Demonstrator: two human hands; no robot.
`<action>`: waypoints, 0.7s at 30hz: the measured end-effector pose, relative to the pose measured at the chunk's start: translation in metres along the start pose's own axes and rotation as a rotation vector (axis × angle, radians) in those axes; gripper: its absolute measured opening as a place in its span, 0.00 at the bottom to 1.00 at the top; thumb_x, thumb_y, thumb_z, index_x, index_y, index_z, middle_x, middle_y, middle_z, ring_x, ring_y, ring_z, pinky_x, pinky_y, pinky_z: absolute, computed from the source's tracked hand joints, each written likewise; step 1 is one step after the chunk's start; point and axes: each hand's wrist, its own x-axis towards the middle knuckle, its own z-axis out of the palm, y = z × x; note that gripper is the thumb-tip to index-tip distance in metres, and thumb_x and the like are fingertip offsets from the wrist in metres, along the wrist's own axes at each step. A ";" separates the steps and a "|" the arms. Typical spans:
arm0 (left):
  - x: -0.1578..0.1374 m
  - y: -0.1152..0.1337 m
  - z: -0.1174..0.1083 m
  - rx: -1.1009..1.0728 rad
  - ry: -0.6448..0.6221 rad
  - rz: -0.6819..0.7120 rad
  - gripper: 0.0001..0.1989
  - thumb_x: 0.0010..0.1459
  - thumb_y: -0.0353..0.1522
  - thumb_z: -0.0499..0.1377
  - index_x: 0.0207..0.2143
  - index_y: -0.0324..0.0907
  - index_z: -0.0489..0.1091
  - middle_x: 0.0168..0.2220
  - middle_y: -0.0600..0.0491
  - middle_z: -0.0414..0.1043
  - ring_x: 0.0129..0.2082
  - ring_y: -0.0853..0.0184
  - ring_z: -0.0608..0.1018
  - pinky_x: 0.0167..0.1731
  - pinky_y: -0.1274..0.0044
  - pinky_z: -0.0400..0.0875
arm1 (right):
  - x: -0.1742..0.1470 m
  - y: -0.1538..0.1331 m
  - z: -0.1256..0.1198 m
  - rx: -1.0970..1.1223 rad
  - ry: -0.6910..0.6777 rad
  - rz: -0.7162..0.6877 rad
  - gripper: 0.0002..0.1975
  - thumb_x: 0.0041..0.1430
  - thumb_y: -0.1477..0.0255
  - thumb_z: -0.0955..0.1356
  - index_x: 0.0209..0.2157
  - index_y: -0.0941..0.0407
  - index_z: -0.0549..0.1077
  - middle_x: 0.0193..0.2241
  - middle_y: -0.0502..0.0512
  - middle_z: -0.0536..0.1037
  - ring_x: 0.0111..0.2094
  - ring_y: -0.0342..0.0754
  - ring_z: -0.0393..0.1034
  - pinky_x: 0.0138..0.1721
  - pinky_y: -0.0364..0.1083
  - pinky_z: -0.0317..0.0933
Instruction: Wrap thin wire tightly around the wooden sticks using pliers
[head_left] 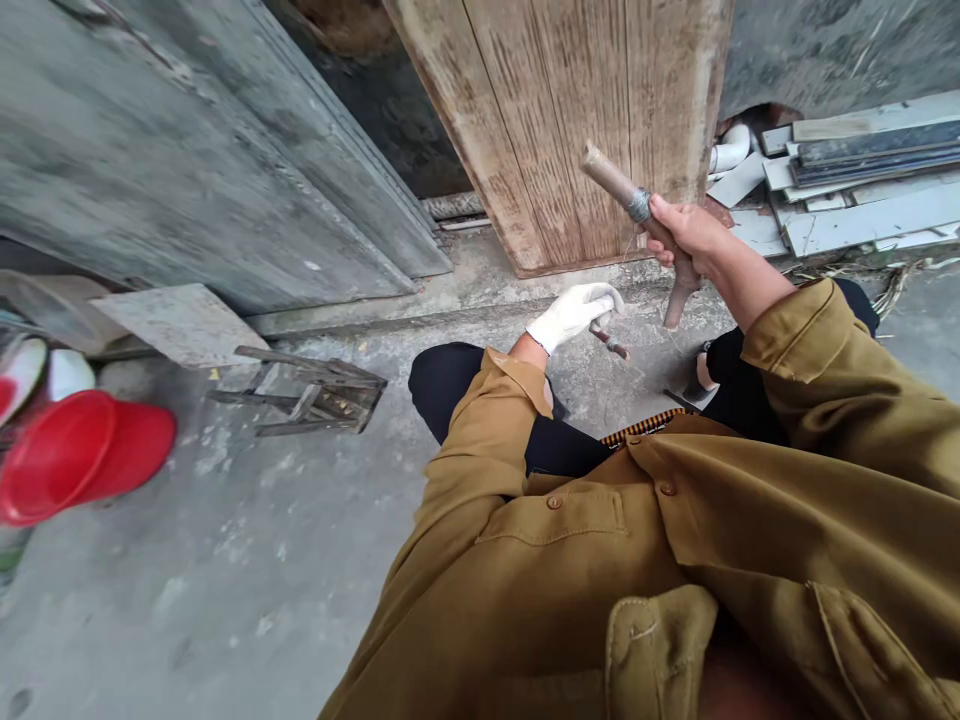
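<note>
My right hand (686,232), bare, is wrapped round a thick wooden stick (609,176). The stick tilts up to the left, with grey wire (640,205) wound in a tight band just beyond my fingers. Its lower end, which looks forked or stubby, shows below my palm. To the left and a little lower, my left hand (571,316) wears a white glove, its fingers curled closed on a short dark reddish stick (616,347). Part of that short stick is hidden by the glove. Faint thin strands show between the two hands.
A wooden panel (577,120) leans upright ahead of me. An upturned wooden stool (315,390) lies on the concrete floor (247,560) at left, near red plastic basins (90,455). Stacked boards (870,215) and a white pipe elbow (731,150) are at right.
</note>
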 end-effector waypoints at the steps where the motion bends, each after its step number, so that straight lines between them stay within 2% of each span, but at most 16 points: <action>1: -0.002 0.002 0.000 0.024 -0.038 -0.003 0.10 0.64 0.36 0.61 0.35 0.37 0.76 0.24 0.55 0.69 0.22 0.75 0.67 0.25 0.80 0.62 | 0.003 0.002 0.000 -0.135 0.076 0.036 0.34 0.65 0.35 0.62 0.32 0.54 0.68 0.19 0.48 0.64 0.18 0.41 0.56 0.21 0.43 0.53; 3: -0.005 0.007 0.000 0.095 -0.096 -0.026 0.10 0.63 0.35 0.61 0.36 0.36 0.77 0.24 0.55 0.69 0.22 0.75 0.66 0.25 0.81 0.61 | 0.008 0.006 -0.002 -0.549 0.141 0.107 0.32 0.64 0.38 0.66 0.30 0.55 0.70 0.18 0.49 0.63 0.21 0.43 0.59 0.25 0.44 0.55; 4: -0.006 0.010 -0.001 0.134 -0.094 -0.033 0.10 0.63 0.34 0.61 0.36 0.36 0.77 0.24 0.55 0.69 0.22 0.75 0.66 0.24 0.81 0.60 | 0.008 0.007 -0.004 -0.762 0.102 0.161 0.30 0.62 0.41 0.70 0.29 0.55 0.71 0.18 0.49 0.63 0.22 0.44 0.60 0.27 0.45 0.56; 5: -0.007 0.013 -0.003 0.171 -0.072 -0.037 0.09 0.62 0.34 0.61 0.34 0.36 0.77 0.24 0.55 0.69 0.21 0.76 0.66 0.24 0.81 0.60 | 0.008 0.008 -0.007 -0.920 -0.006 0.236 0.28 0.60 0.44 0.74 0.28 0.56 0.72 0.17 0.49 0.63 0.23 0.44 0.60 0.28 0.45 0.56; 6: -0.007 0.014 -0.006 0.200 -0.041 -0.043 0.09 0.61 0.33 0.61 0.32 0.36 0.77 0.24 0.55 0.69 0.21 0.76 0.66 0.24 0.81 0.59 | 0.006 0.009 -0.009 -0.991 -0.186 0.321 0.27 0.59 0.46 0.75 0.27 0.56 0.73 0.17 0.48 0.63 0.23 0.44 0.60 0.28 0.45 0.55; 7: -0.006 0.015 -0.008 0.214 -0.013 -0.052 0.08 0.60 0.32 0.62 0.31 0.36 0.77 0.24 0.55 0.70 0.21 0.76 0.66 0.24 0.81 0.59 | 0.003 0.008 -0.012 -0.963 -0.408 0.398 0.27 0.59 0.45 0.75 0.27 0.56 0.73 0.17 0.48 0.64 0.22 0.43 0.59 0.28 0.45 0.54; 9: -0.004 0.014 -0.012 0.183 0.023 -0.078 0.08 0.57 0.32 0.63 0.29 0.35 0.76 0.26 0.54 0.73 0.22 0.76 0.66 0.24 0.81 0.60 | -0.004 0.006 -0.015 -0.707 -0.834 0.454 0.32 0.59 0.40 0.72 0.26 0.57 0.72 0.17 0.47 0.65 0.20 0.41 0.57 0.26 0.44 0.53; 10: -0.002 0.011 -0.013 0.144 0.033 -0.094 0.07 0.56 0.32 0.64 0.29 0.36 0.75 0.27 0.53 0.74 0.22 0.76 0.67 0.24 0.81 0.61 | -0.008 0.005 -0.014 -0.562 -0.964 0.418 0.34 0.58 0.37 0.71 0.25 0.57 0.71 0.17 0.47 0.66 0.20 0.40 0.57 0.26 0.44 0.53; 11: -0.001 0.008 -0.012 0.093 0.048 -0.109 0.07 0.56 0.32 0.64 0.30 0.36 0.75 0.28 0.53 0.75 0.22 0.76 0.68 0.25 0.81 0.62 | -0.011 0.004 -0.013 -0.447 -1.019 0.344 0.36 0.56 0.34 0.71 0.25 0.57 0.70 0.18 0.47 0.67 0.20 0.39 0.58 0.26 0.43 0.54; 13: 0.002 0.001 -0.008 -0.008 0.085 -0.119 0.08 0.58 0.34 0.65 0.32 0.37 0.75 0.28 0.52 0.76 0.23 0.74 0.70 0.26 0.80 0.65 | -0.015 0.001 -0.007 -0.297 -0.927 0.156 0.38 0.52 0.32 0.71 0.24 0.56 0.67 0.19 0.47 0.67 0.20 0.39 0.58 0.25 0.43 0.53; 14: 0.004 -0.004 -0.004 -0.044 0.081 -0.119 0.09 0.59 0.35 0.65 0.32 0.37 0.75 0.28 0.52 0.75 0.24 0.73 0.72 0.27 0.79 0.67 | -0.016 0.001 -0.004 -0.231 -0.810 0.069 0.38 0.53 0.32 0.70 0.25 0.56 0.66 0.19 0.47 0.67 0.20 0.39 0.58 0.24 0.43 0.52; 16: 0.005 -0.010 0.003 -0.082 0.021 -0.113 0.12 0.60 0.39 0.66 0.33 0.37 0.75 0.26 0.51 0.74 0.25 0.71 0.74 0.28 0.77 0.69 | -0.014 0.001 0.001 -0.102 -0.492 -0.053 0.36 0.57 0.32 0.67 0.29 0.54 0.64 0.20 0.47 0.66 0.21 0.41 0.56 0.24 0.44 0.51; 18: 0.004 -0.014 0.007 -0.074 -0.067 -0.115 0.14 0.60 0.40 0.67 0.33 0.36 0.75 0.25 0.52 0.72 0.24 0.71 0.73 0.28 0.77 0.69 | -0.008 0.003 0.002 -0.089 -0.208 -0.073 0.35 0.61 0.31 0.62 0.33 0.51 0.64 0.19 0.48 0.64 0.22 0.44 0.56 0.25 0.47 0.52; 19: 0.004 -0.014 0.008 -0.054 -0.097 -0.125 0.14 0.60 0.40 0.67 0.33 0.36 0.75 0.24 0.52 0.71 0.23 0.72 0.72 0.28 0.77 0.68 | -0.005 0.006 0.000 -0.167 -0.105 -0.038 0.35 0.61 0.31 0.61 0.34 0.51 0.65 0.18 0.50 0.64 0.24 0.46 0.57 0.27 0.48 0.54; 21: 0.001 -0.013 0.006 -0.002 -0.118 -0.136 0.13 0.60 0.39 0.65 0.34 0.36 0.76 0.24 0.54 0.71 0.22 0.73 0.70 0.26 0.79 0.65 | 0.002 0.011 -0.006 -0.461 0.040 0.082 0.36 0.61 0.31 0.62 0.35 0.52 0.69 0.18 0.55 0.66 0.29 0.52 0.64 0.33 0.52 0.60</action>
